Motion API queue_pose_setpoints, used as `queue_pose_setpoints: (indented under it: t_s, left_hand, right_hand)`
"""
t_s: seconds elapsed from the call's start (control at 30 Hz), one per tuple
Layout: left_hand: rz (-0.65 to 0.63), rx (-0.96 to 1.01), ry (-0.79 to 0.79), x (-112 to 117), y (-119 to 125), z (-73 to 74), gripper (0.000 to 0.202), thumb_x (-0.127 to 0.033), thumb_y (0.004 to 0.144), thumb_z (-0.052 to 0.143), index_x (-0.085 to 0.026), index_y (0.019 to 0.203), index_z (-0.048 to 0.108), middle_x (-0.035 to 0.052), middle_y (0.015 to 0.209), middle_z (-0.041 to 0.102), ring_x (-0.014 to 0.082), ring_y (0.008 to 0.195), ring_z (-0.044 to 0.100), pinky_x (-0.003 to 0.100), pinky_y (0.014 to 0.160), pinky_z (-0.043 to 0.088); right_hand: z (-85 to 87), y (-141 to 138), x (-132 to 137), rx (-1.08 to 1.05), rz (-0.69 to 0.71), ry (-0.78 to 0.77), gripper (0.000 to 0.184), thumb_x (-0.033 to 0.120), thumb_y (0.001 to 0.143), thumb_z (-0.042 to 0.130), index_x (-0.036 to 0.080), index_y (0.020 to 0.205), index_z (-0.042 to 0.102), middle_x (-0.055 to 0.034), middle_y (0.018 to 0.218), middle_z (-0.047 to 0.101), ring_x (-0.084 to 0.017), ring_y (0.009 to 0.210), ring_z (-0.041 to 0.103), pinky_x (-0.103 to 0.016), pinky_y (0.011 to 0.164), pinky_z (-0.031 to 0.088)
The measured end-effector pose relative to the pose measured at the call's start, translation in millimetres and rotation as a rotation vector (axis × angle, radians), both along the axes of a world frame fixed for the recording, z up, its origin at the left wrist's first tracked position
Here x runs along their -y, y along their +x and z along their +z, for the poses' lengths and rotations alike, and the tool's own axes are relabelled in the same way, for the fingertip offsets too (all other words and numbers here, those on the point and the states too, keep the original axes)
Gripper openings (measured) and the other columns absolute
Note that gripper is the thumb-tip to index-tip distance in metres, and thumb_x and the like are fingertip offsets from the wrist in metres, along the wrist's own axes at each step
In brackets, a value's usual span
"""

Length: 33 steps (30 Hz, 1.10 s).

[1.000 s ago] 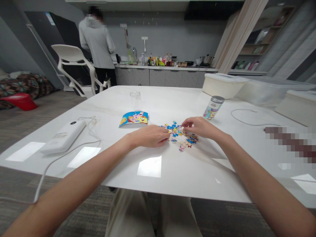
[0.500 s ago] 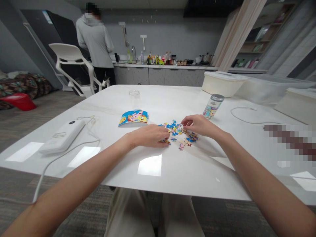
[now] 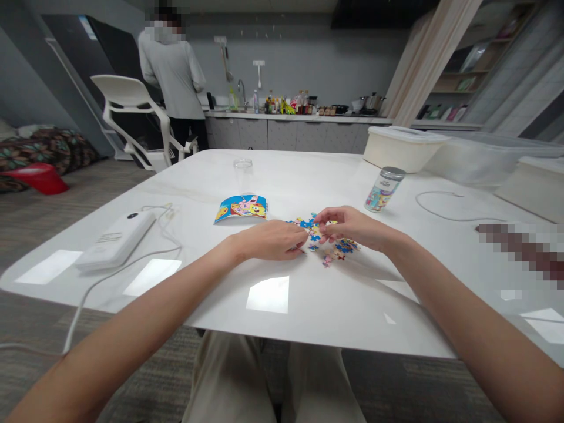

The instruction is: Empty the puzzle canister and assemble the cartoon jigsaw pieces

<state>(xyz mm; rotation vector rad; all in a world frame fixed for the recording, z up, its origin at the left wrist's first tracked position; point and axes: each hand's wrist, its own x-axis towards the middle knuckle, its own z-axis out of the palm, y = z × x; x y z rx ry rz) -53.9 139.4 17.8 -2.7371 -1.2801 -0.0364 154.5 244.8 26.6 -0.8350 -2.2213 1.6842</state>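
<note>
Small jigsaw pieces in blue, yellow and pink lie in a loose scatter on the white table. My left hand rests at the pile's left side, fingertips on or against the pieces. My right hand reaches over the pile from the right, its fingers curled close to a yellow piece. I cannot tell whether either hand grips a piece. Left of the pile lies a blue cartoon-printed packet. A cartoon-printed cylindrical can with a silver lid stands behind my right hand.
A white rectangular device with cables lies at the table's left. A glass cup stands at the far side. White tubs and a clear plastic box occupy the right. A person stands at the kitchen counter behind.
My hands have drawn closer together over the pile, with the right hand's fingers reaching further left. The view has tilted slightly.
</note>
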Motion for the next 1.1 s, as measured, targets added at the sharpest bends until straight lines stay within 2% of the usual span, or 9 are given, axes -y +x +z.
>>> queue_pose_setpoints:
  t_s: [0.23, 0.37, 0.47, 0.6, 0.77, 0.9, 1.1]
  left_hand:
    - [-0.02, -0.008, 0.014, -1.8, 1.6, -1.0, 0.02, -0.022, 0.098, 0.04, -0.017, 0.094, 0.059, 0.006, 0.092, 0.067, 0.0162, 0.079, 0.059, 0.029, 0.066, 0.041]
    - [-0.002, -0.01, -0.009, -2.9, 0.7, -1.9, 0.018, -0.019, 0.097, 0.042, -0.016, 0.099, 0.06, 0.0067, 0.096, 0.068, 0.0171, 0.083, 0.061, 0.029, 0.068, 0.042]
    - [-0.002, 0.004, -0.019, -2.8, -0.2, -3.0, 0.018, -0.02, 0.097, 0.044, -0.017, 0.106, 0.059, 0.0071, 0.103, 0.068, 0.0178, 0.089, 0.062, 0.028, 0.071, 0.043]
    - [0.032, 0.022, 0.012, -1.3, 1.0, -2.4, 0.024, -0.03, 0.098, 0.045, -0.017, 0.114, 0.056, 0.0089, 0.108, 0.068, 0.0187, 0.091, 0.063, 0.029, 0.072, 0.044]
    - [0.145, 0.035, 0.083, 0.5, 4.3, 2.9, 0.028, -0.04, 0.099, 0.046, -0.016, 0.105, 0.059, 0.0092, 0.099, 0.068, 0.0183, 0.083, 0.063, 0.029, 0.067, 0.042]
    - [0.13, 0.02, 0.118, 0.8, 4.9, 4.6, 0.026, -0.038, 0.099, 0.047, -0.015, 0.103, 0.06, 0.0085, 0.094, 0.068, 0.0176, 0.08, 0.062, 0.029, 0.065, 0.04]
    - [0.112, -0.001, 0.164, 0.9, 5.6, 2.9, 0.032, -0.042, 0.1, 0.045, -0.015, 0.111, 0.058, 0.0085, 0.097, 0.068, 0.0166, 0.079, 0.062, 0.028, 0.063, 0.038]
  right_hand:
    - [-5.2, -1.0, -0.5, 0.018, 0.008, -0.043, 0.031, 0.022, 0.074, 0.071, 0.021, 0.103, 0.062, -0.0067, 0.106, 0.068, -0.013, 0.072, 0.066, -0.027, 0.066, 0.058]
    - [-3.9, -1.7, 1.5, 0.006, 0.017, -0.104, 0.035, 0.019, 0.074, 0.071, 0.021, 0.107, 0.06, -0.0066, 0.106, 0.07, -0.012, 0.07, 0.064, -0.027, 0.067, 0.058]
    - [-3.6, -3.0, 2.0, -0.008, 0.017, -0.131, 0.03, 0.02, 0.074, 0.072, 0.019, 0.102, 0.061, -0.0069, 0.105, 0.071, -0.013, 0.076, 0.066, -0.027, 0.072, 0.058]
    - [-5.5, -3.7, 0.3, -0.034, 0.039, -0.114, 0.028, 0.022, 0.072, 0.076, 0.019, 0.097, 0.064, -0.0064, 0.104, 0.072, -0.016, 0.091, 0.068, -0.029, 0.081, 0.057]
    - [-7.8, -4.0, -0.4, -0.043, 0.063, -0.121, 0.026, 0.025, 0.073, 0.078, 0.018, 0.095, 0.066, -0.0068, 0.105, 0.072, -0.017, 0.093, 0.069, -0.03, 0.084, 0.056]
    - [-9.8, -6.0, 0.5, -0.032, 0.022, -0.154, 0.025, 0.03, 0.075, 0.078, 0.018, 0.095, 0.067, -0.006, 0.095, 0.074, -0.016, 0.085, 0.07, -0.027, 0.077, 0.057]
    - [-14.9, -10.1, 0.5, -0.052, -0.028, -0.15, 0.024, 0.03, 0.071, 0.081, 0.018, 0.087, 0.069, -0.0039, 0.078, 0.074, -0.013, 0.071, 0.068, -0.025, 0.071, 0.056]
